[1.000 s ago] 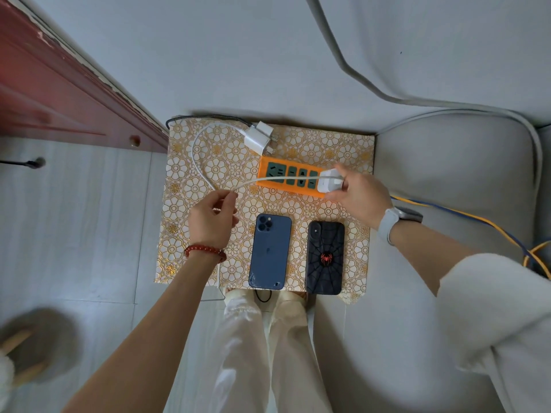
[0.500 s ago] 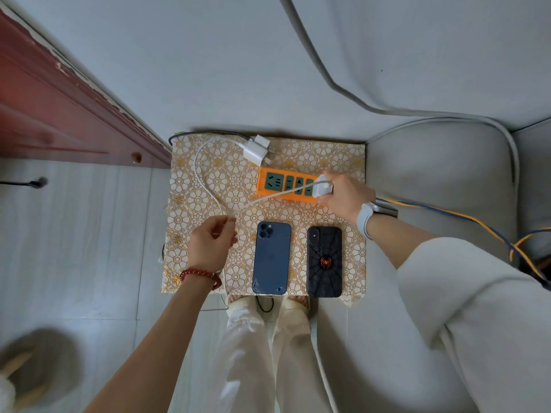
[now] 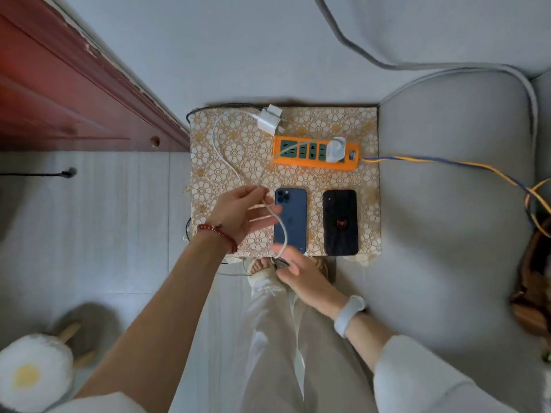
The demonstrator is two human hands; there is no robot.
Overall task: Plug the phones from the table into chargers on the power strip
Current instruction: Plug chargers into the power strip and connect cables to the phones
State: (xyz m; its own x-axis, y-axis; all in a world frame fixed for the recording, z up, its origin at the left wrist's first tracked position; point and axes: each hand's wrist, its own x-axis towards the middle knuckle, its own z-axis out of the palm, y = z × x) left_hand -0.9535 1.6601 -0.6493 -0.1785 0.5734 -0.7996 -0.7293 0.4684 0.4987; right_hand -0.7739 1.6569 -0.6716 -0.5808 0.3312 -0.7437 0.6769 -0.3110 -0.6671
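A blue phone (image 3: 293,231) and a black phone with a red spider (image 3: 340,222) lie face down, side by side, on the small table's patterned cloth (image 3: 328,126). Behind them sits the orange power strip (image 3: 298,152) with a white charger (image 3: 336,149) plugged in near its right end. That charger's white cable (image 3: 282,231) crosses my left hand (image 3: 238,214), held between thumb and forefinger with the other fingers spread. The cable then hangs over the blue phone. My right hand (image 3: 304,275) pinches the cable's end just below the blue phone's near edge.
A second white charger (image 3: 269,120) lies loose behind the strip, its cable (image 3: 219,150) looping left. The strip's yellow-and-blue cord (image 3: 447,163) runs right over the grey sofa cushion (image 3: 447,234). Red-brown woodwork (image 3: 74,99) stands at left, a fried-egg cushion (image 3: 29,374) lower left.
My right hand let go of the charger, now plugged into the strip, and came down to take the cable's end. My left hand shifted right toward the blue phone.
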